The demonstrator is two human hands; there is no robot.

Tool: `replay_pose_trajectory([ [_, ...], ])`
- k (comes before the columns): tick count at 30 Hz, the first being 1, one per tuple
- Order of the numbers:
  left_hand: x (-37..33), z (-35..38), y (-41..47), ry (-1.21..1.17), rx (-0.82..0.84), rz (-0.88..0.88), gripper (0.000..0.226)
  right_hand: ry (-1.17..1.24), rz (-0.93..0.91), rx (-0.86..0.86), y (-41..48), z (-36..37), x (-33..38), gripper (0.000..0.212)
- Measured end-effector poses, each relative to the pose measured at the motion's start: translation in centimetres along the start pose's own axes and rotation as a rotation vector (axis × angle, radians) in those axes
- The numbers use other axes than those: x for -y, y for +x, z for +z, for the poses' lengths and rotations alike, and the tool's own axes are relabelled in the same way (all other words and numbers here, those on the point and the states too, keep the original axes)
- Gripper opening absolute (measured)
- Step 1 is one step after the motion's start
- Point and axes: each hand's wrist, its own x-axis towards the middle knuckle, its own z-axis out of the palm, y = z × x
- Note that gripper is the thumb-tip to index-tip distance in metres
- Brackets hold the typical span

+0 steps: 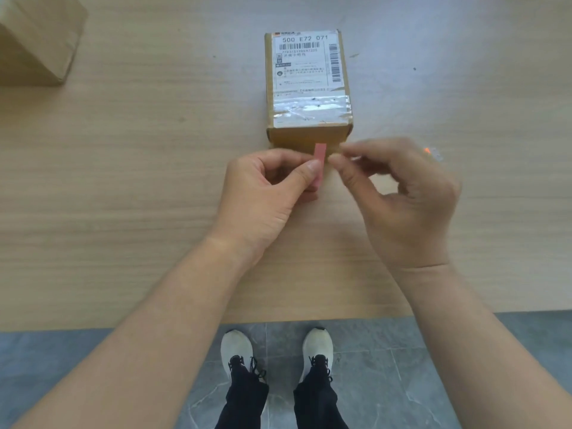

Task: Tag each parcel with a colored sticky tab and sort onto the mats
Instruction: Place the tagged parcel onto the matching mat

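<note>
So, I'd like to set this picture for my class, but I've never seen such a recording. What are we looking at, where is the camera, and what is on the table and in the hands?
There is no machine: a person works with two bare hands. The single picture comes from a camera worn on the head, looking forward and down, so you see both forearms and, past the table edge, the person's shoes on a grey floor. On the wooden table stands a cardboard parcel with a printed shipping label. A second cardboard box is partly in view at the far left. The left hand pinches a pink sticky tab just in front of the parcel. The right hand is curled close beside the tab; blur hides whether it touches it.
</note>
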Motion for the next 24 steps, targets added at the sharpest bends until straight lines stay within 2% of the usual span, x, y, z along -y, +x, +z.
replay_pose_trajectory([
  [3, 0.2, 0.3, 0.3, 0.061, -0.059, 0.043, 0.011, -0.089, -0.015, -0.077, 1.3, 0.7, -0.3, 0.02],
  [8, 0.2, 0.9, 0.6, 0.014, -0.138, 0.085, 0.021, -0.168, -0.156, 0.043, 3.0, 1.9, -1.4, 0.023],
  [13, 0.5, 1.6, 0.8, -0.021, -0.2, 0.063, 0.014, -0.163, -0.165, 0.088, 2.9, 2.1, -2.0, 0.023],
  [20, -0.2, 0.9, 0.6, 0.027, -0.197, 0.014, 0.006, -0.13, -0.162, 0.069, 3.0, 2.2, -2.2, 0.021],
  [24, -0.7, -1.0, 1.0, 0.134, -0.388, 0.028, 0.008, -0.1, -0.127, 0.068, 2.7, 2.4, -2.3, 0.026],
])
